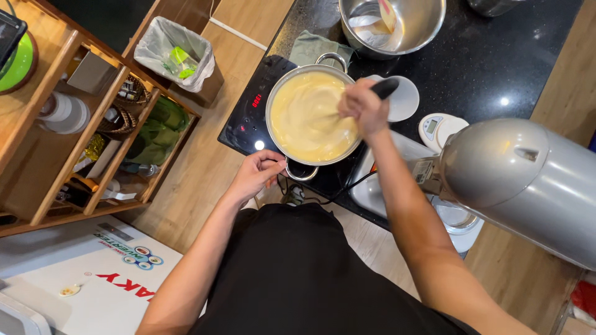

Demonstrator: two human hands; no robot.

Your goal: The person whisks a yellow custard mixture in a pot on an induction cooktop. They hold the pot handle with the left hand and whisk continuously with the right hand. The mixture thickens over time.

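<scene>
The right hand has a closed grip on a black-handled whisk dragging through thick, heavy-looking custard, while the left hand pinches the steel pot's near loop handle, the likeliest safe hold.

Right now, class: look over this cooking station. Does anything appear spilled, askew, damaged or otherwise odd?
Nothing stands out. The pot sits flat on the black cooktop, its pale yellow cream inside the rim with no drips visible. The left hand steadies a handle; the right hand grips a black-handled tool.
</scene>
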